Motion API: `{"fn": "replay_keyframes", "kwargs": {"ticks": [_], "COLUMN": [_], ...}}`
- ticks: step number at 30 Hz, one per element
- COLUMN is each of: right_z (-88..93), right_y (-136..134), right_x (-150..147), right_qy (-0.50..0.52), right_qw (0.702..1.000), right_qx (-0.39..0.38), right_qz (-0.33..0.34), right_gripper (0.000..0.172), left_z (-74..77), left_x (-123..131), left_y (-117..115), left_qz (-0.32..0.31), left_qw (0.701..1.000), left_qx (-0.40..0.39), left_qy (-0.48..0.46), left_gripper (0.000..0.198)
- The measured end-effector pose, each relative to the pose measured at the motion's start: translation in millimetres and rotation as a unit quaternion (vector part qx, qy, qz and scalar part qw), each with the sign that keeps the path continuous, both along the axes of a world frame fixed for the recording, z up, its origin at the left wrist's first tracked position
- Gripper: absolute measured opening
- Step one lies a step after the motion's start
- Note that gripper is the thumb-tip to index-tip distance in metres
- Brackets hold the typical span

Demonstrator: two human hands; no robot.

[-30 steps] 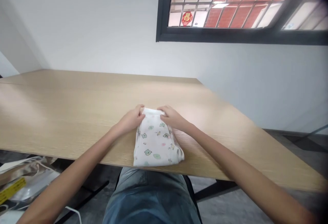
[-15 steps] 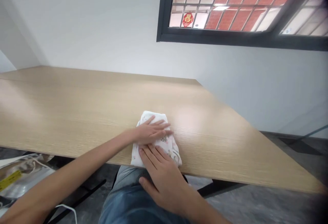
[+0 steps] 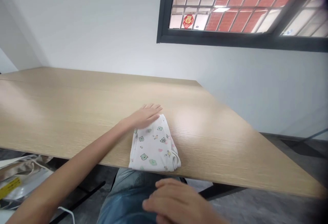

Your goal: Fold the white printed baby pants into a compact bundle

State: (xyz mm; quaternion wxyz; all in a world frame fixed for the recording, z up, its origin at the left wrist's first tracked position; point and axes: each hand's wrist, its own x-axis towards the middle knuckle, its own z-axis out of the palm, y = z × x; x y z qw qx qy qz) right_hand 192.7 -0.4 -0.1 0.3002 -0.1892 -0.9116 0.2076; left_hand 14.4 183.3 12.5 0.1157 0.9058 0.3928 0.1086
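A folded white cloth [image 3: 151, 149], printed with small green animal faces and pink spots, lies at the front edge of the wooden table [image 3: 84, 104]. Its right side shows a rolled fold; whether it is a garment I cannot tell. My left hand [image 3: 147, 115] rests flat over the cloth's far left part, fingers stretched out towards the table beyond it. Off the table, in front of the edge and above my lap, my right hand [image 3: 179, 201] hangs with bent fingers, slightly blurred, apart from the cloth and holding nothing visible.
A barred window [image 3: 225, 9] with a dark frame is set in the white wall [image 3: 102, 26] behind the table. At lower left, below the table's edge, are plastic-wrapped items [image 3: 23, 183] with a yellow label and a white cord [image 3: 67, 211].
My right hand has lifted off the cloth and drawn back towards me, over my lap. My left hand has slid to the cloth's far left end, uncovering the printed middle.
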Motion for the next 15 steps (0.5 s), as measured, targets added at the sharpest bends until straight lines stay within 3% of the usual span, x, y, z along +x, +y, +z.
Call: {"fn": "replay_keyframes", "kwargs": {"ticks": [3, 5, 8, 9, 11, 13, 15], "right_z": [18.7, 19.0, 9.5, 6.3, 1.6, -2.3, -7.2], "right_y": [32, 62, 92, 93, 82, 59, 35], "right_x": [13, 21, 32, 36, 42, 45, 47], "right_qy": [0.038, 0.007, -0.081, -0.108, -0.161, -0.206, -0.222], "right_qw": [0.998, 0.996, 0.993, 0.99, 0.984, 0.976, 0.971], "right_qx": [-0.004, 0.012, -0.01, -0.022, -0.037, -0.021, 0.035], "right_qz": [-0.056, -0.084, -0.09, -0.084, -0.072, -0.068, -0.079], "right_gripper": [0.022, 0.019, 0.019, 0.022, 0.049, 0.075, 0.073], "left_z": [1.9, -2.6, -17.5, -23.3, -33.9, -41.8, -46.5], "left_x": [-20, -35, -54, -59, -64, -66, -66], "left_y": [-41, -66, -95, -103, -117, -131, -144], "left_qz": [-0.03, -0.041, -0.06, -0.069, -0.079, -0.072, -0.062], "left_qw": [1.0, 0.999, 0.998, 0.997, 0.997, 0.997, 0.997], "left_qx": [-0.004, -0.008, -0.013, -0.01, 0.006, 0.025, 0.04], "left_qy": [0.006, 0.009, 0.015, 0.015, 0.007, -0.005, -0.024], "left_gripper": [0.045, 0.046, 0.074, 0.088, 0.105, 0.099, 0.081]}}
